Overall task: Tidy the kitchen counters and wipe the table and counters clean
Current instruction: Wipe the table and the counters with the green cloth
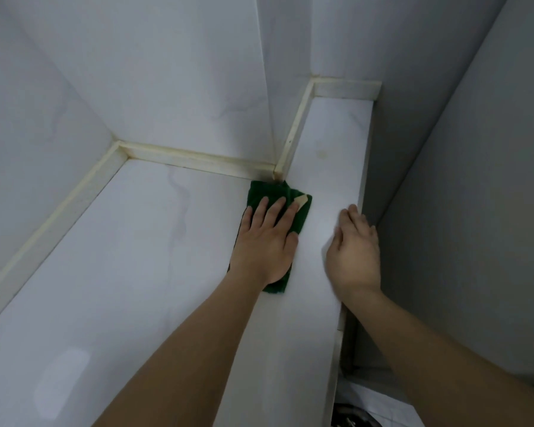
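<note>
A white marble-look worktop (154, 241) runs into a corner of pale tiled walls, with a yellowed trim strip (198, 160) along its back edge.

The left hand (267, 241) lies flat on a green cloth (278, 192); its grip is spread, the fingers straight and pressing the cloth down on the worktop, not curled around it. The cloth reaches to the inner corner where the trim strips meet, and a small beige label (301, 200) shows on it just beside the fingertips. The right hand (353, 251) rests with relaxed, straight fingers at the right edge of the worktop, near a grey panel (460, 195); it holds nothing.

The step in hand seems to be the wiping of the counter, now at the corner. A faint yellowish stain (322, 152) shows on the narrow part behind the cloth. I judge the next move calls for pushing the cloth forward along this narrow part, with firm pressure over the stain and close against the trim.
</note>
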The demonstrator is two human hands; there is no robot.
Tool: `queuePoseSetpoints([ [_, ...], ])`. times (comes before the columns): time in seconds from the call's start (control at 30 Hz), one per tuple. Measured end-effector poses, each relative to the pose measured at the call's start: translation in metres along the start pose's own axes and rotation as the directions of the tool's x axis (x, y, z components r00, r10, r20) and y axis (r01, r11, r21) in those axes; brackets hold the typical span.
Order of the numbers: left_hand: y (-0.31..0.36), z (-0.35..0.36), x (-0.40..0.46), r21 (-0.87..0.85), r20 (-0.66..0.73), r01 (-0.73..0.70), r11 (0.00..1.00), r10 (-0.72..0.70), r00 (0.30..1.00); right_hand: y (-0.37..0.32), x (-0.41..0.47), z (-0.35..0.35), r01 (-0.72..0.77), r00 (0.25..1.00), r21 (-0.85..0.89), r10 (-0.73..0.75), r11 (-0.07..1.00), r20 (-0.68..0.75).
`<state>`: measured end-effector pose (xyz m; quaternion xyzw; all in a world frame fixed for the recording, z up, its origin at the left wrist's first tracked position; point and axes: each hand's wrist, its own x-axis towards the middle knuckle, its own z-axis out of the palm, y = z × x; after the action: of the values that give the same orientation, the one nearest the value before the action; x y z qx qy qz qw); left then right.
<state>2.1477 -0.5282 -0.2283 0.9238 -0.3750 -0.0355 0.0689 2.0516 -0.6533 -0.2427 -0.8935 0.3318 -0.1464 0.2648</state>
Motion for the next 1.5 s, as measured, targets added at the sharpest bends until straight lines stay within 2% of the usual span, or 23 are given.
queuePoseSetpoints([
  [0.23, 0.004, 0.002, 0.036, -0.009, -0.015, 0.029, 1.0, -0.029, 0.999, 0.004, 0.004, 0.005, -0.032, 0.999, 0.14, 0.037, 0.99, -0.03],
  [0.6, 0.022, 0.008, -0.029, 0.016, 0.015, -0.058, 0.998, 0.058, 0.998, 0.008, -0.003, 0.002, -0.161, 0.985, 0.419, 0.171, 0.894, 0.013],
  [0.9, 0.038, 0.011, 0.016, 0.011, 0.001, -0.027, 1.0, 0.027, 1.0, 0.014, -0.002, 0.007, -0.126, 0.986, 0.473, 0.163, 0.872, -0.039],
  [1.07, 0.042, 0.012, 0.038, -0.026, 0.006, -0.013, 1.0, 0.013, 1.0, 0.013, 0.0, 0.007, -0.079, 0.989, 0.359, 0.119, 0.93, -0.09],
  [1.13, 0.039, 0.005, 0.032, -0.169, -0.007, -0.027, 0.985, 0.026, 1.0, 0.012, -0.002, 0.004, -0.057, 0.993, 0.236, 0.08, 0.97, -0.089],
  [1.17, 0.035, 0.0, 0.027, -0.257, -0.054, -0.008, 0.966, -0.007, 0.999, 0.012, -0.002, 0.002, -0.052, 0.995, 0.141, 0.062, 0.989, -0.072],
  [1.23, 0.019, -0.01, 0.015, -0.35, -0.15, 0.121, 0.929, -0.184, 0.971, 0.006, 0.001, -0.006, -0.035, 0.998, -0.025, 0.034, 0.999, -0.053],
  [1.3, -0.005, -0.013, 0.005, -0.321, -0.124, 0.306, 0.896, -0.36, 0.925, -0.011, 0.006, -0.017, -0.016, 0.993, -0.076, 0.007, 0.997, -0.119],
  [1.37, -0.023, -0.009, 0.002, -0.241, -0.037, 0.423, 0.874, -0.443, 0.896, -0.036, 0.015, -0.023, 0.085, 0.98, -0.093, -0.1, 0.992, -0.171],
  [1.43, -0.029, -0.003, 0.002, -0.153, 0.001, 0.439, 0.886, -0.444, 0.896, -0.061, 0.022, -0.019, 0.217, 0.972, -0.168, -0.229, 0.962, -0.059],
  [1.5, -0.029, 0.002, 0.002, -0.085, -0.028, 0.427, 0.9, -0.43, 0.902, -0.074, 0.029, -0.004, 0.262, 0.964, -0.221, -0.242, 0.94, 0.113],
])
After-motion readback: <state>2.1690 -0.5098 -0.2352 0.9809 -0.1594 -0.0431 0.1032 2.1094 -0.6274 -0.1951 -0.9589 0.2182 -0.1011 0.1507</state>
